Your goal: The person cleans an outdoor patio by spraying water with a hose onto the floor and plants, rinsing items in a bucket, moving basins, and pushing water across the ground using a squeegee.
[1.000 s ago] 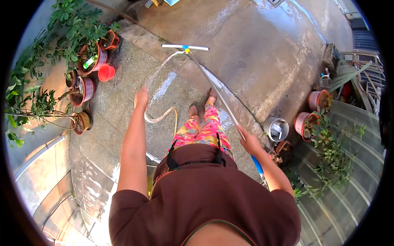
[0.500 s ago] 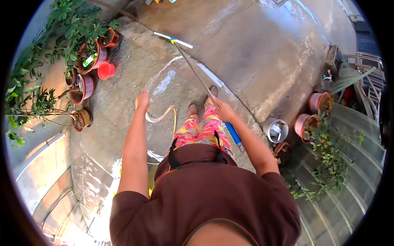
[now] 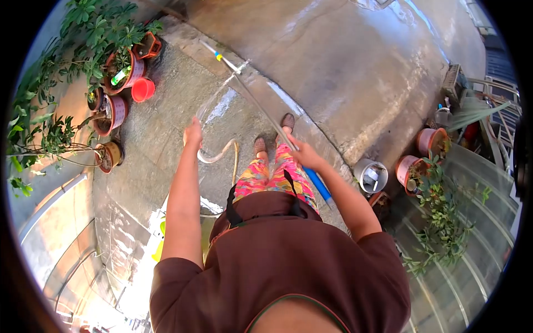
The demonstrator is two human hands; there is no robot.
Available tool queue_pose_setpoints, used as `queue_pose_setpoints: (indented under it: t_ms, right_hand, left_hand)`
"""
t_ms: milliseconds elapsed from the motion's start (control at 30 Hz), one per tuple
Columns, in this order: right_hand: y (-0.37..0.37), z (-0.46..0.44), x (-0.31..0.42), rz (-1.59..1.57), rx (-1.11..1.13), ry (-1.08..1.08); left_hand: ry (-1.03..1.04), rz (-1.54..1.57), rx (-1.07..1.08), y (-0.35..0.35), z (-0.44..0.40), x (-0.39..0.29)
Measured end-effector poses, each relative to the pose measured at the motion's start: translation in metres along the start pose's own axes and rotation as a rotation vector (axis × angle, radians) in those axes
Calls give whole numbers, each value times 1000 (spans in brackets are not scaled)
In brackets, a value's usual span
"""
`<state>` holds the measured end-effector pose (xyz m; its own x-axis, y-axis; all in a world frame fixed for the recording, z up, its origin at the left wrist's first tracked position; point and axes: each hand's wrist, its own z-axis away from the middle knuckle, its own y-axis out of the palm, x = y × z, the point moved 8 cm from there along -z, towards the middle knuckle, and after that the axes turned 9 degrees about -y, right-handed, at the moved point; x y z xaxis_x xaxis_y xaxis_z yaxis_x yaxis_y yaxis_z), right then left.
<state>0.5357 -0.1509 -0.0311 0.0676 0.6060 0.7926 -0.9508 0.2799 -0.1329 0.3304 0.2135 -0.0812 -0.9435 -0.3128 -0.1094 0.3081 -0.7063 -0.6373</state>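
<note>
My left hand (image 3: 192, 135) is closed around a pale hose (image 3: 217, 156), which loops below the hand and runs back toward my legs. A thin stream of water leaves its end and lands beside the squeegee head on the concrete. My right hand (image 3: 304, 152) grips the metal pole of a long-handled floor squeegee (image 3: 256, 93). Its thin white head, with a yellow joint (image 3: 219, 56), is out in front of me. The pole's blue end (image 3: 317, 184) passes under my right forearm.
Potted plants (image 3: 114, 111) and a red bucket (image 3: 143, 89) stand along the left wall. On the right are a white bucket (image 3: 371, 175), more potted plants (image 3: 409, 171) and a metal frame. A raised concrete seam (image 3: 327, 145) crosses the wet floor diagonally.
The squeegee head has swung round and shifted slightly left, its bar now more nearly in line with the pole. Water now splashes at its side. Both hands keep their holds.
</note>
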Motion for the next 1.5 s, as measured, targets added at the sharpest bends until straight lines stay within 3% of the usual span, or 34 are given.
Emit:
queue_pose_setpoints:
  t_ms: [133,267,333,500,667,700,933,1000,1100,1333,1433,1500]
  right_hand:
    - [-10,-6,10,94,-171,-261]
    - [-31,86,11,-222,14,200]
    - [-40,121,0,-231,17,278]
    - [-33,47,-26,11,-93,60]
    - [-32,11,3,364,-197,-64]
    - [-33,19,-5,469,-281,-201]
    - [-16,185,-56,544,-179,283]
    - [-8,222,-70,544,-204,336]
    - [-5,213,-94,474,-298,370]
    - [-76,47,-101,369,-521,268]
    - [-92,50,-107,316,-587,206]
    - [-77,99,-125,282,-599,136]
  left_hand:
    - [-47,31,-32,-14,12,-10]
    - [5,8,8,-10,3,-19]
    - [-6,5,36,2,6,-6]
    - [-7,-27,54,18,14,-25]
    - [95,-193,68,35,29,-52]
    - [126,-248,73,40,36,-60]
    - [336,-497,-3,86,54,-86]
    - [343,-526,21,99,55,-91]
    - [414,-547,29,109,71,-110]
    - [499,-575,-20,120,130,-167]
    - [543,-577,-36,132,145,-192]
    - [585,-580,-33,138,165,-206]
